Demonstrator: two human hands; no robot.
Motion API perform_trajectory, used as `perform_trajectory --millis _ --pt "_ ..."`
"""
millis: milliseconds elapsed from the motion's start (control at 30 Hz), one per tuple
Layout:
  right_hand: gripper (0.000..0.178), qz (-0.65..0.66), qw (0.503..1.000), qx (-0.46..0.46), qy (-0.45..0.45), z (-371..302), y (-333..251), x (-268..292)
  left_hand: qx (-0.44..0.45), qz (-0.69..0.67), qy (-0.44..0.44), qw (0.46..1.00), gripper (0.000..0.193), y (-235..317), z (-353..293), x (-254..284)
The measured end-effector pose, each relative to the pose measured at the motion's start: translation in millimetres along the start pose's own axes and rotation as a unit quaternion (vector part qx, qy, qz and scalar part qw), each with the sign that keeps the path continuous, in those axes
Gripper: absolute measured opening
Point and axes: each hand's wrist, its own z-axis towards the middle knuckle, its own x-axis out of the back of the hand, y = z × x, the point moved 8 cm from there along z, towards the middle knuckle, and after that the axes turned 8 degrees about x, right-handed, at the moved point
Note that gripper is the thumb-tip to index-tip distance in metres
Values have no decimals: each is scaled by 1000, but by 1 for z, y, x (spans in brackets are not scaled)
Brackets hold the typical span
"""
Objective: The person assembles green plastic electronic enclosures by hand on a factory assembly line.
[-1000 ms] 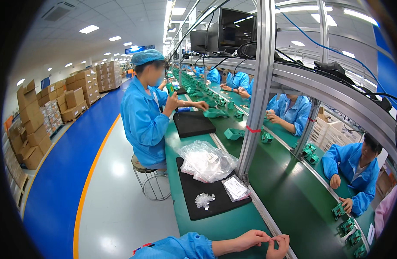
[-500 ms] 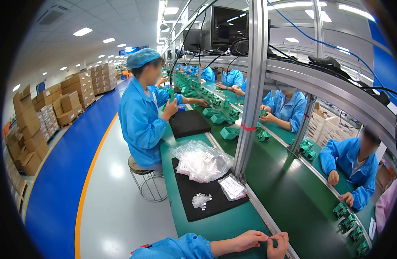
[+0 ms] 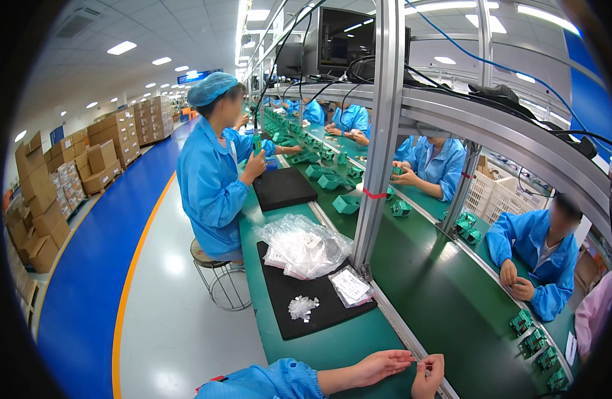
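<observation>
At the lower edge, over the near bench, my left hand (image 3: pixel 381 367) reaches rightward with its fingers stretched out and nothing visible in it. Its fingertips come very close to my right hand (image 3: pixel 428 377), whose fingers are curled in a pinch. A tiny pale bit shows at the right fingers, too small to name. Beyond my hands, a black mat (image 3: pixel 319 320) carries a small heap of clear plastic pieces (image 3: pixel 303 308), a small labelled plastic bag (image 3: pixel 351 286) and a larger pile of clear plastic bags (image 3: pixel 307 247).
A green conveyor belt (image 3: pixel 412 266) runs alongside, past a metal post (image 3: pixel 379 146). Green housings (image 3: pixel 533 340) line its far side. A co-worker (image 3: pixel 216 166) sits on a stool at the left, holding a green tool. Another co-worker (image 3: pixel 538 259) sits across the belt.
My left fingers have straightened and drawn slightly away from my right hand's pinch. The co-worker across the belt has brought both hands together. The view has shifted slightly.
</observation>
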Motion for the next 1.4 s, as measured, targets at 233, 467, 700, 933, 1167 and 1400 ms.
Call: perform_trajectory --millis 233,467,700,933,1167,1400 --pt "8 21 999 23 4 0 -8 -1 16 -28 -10 999 27 -9 -1 -1" --pt "5 155 977 -100 106 -8 19 7 -1 -24 -133 991 16 -17 6 17" --pt "16 531 675 -502 97 -72 32 -61 -394 589 31 705 15 10 -58 -76" --pt "26 700 578 -419 10 -124 93 -94 -477 669 -22 569 11 -9 -62 -87" --pt "24 686 615 -386 42 -121 93 -93 -446 703 -32 553 10 -13 -58 -88" --pt "20 714 577 -394 40 -114 92 -96 -411 714 -44 566 11 -10 -59 -93"
